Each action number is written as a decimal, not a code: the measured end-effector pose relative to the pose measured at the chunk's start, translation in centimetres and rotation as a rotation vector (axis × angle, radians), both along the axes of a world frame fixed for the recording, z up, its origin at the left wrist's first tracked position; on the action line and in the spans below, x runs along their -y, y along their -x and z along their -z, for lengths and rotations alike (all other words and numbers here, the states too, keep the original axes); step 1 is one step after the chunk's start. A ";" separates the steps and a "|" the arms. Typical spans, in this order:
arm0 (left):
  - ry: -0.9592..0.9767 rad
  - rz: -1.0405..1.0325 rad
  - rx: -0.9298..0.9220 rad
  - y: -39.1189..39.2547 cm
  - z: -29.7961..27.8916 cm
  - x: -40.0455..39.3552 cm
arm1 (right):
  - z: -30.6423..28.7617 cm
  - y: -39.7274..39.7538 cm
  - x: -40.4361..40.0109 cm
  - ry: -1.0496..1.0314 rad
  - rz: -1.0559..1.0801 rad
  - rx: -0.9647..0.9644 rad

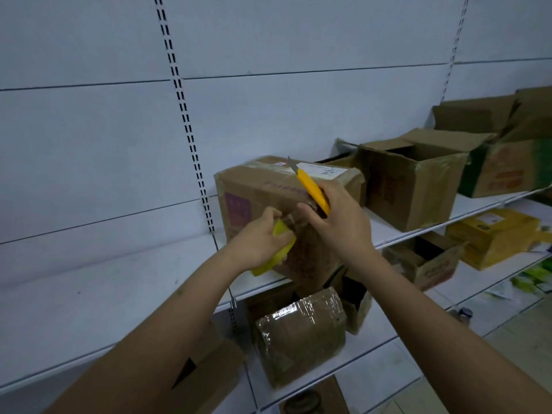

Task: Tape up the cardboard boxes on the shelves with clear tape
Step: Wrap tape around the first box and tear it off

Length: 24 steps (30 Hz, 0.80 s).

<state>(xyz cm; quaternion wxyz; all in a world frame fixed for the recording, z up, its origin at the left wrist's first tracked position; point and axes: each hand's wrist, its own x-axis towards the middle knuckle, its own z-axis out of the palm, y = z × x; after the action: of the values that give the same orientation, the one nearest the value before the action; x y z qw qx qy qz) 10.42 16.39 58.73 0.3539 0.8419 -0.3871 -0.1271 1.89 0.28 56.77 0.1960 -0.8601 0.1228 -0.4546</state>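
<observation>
A closed cardboard box point(260, 186) with a white label on top stands on the white shelf point(89, 282), its near end over the shelf's front edge. My left hand point(257, 240) grips a yellow tape dispenser point(277, 249) against the box's near face, where clear tape shines. My right hand point(340, 219) holds a yellow utility knife point(313, 189), blade out and pointing up and to the left, close to the tape between dispenser and box.
To the right on the same shelf stand an open cardboard box point(412, 186) and more boxes point(507, 162). The shelf below holds a box wrapped in clear tape point(301, 333), small open boxes point(430, 261) and a yellow box point(495, 237). The shelf to the left is bare.
</observation>
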 end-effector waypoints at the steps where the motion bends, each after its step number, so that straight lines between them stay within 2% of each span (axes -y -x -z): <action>1: -0.024 -0.026 0.020 -0.4 0.3 -0.3 | 0.0 0.0 -0.2 0.025 0.008 0.004; 6: 0.060 0.005 -0.110 -1.3 1.0 -0.7 | -0.4 0.9 -1.7 -0.016 0.045 -0.028; 9: 0.108 0.012 -0.110 -1.7 1.4 -0.7 | 0.3 3.7 -4.8 -0.056 0.092 -0.010; 14: 0.155 0.037 -0.050 -1.9 2.2 -0.5 | 1.6 3.6 -7.9 0.032 0.174 -0.467; 19: 0.143 0.116 -0.082 -2.5 2.2 -0.9 | 4.2 5.3 -6.3 -0.053 0.275 -0.688; 22: 0.114 0.104 -0.121 -3.0 3.1 -1.2 | 4.6 7.8 -6.2 -0.104 0.225 -0.680; 24: 0.119 0.098 -0.189 -2.8 3.9 -1.5 | 3.8 8.3 -6.6 -0.062 0.154 -0.587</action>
<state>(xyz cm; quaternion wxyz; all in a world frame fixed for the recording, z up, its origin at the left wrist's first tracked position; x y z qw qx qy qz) 13.26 17.86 54.82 0.4316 0.7837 -0.3995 -0.1999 -6.41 6.87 52.93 0.1433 -0.9365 0.2531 -0.1960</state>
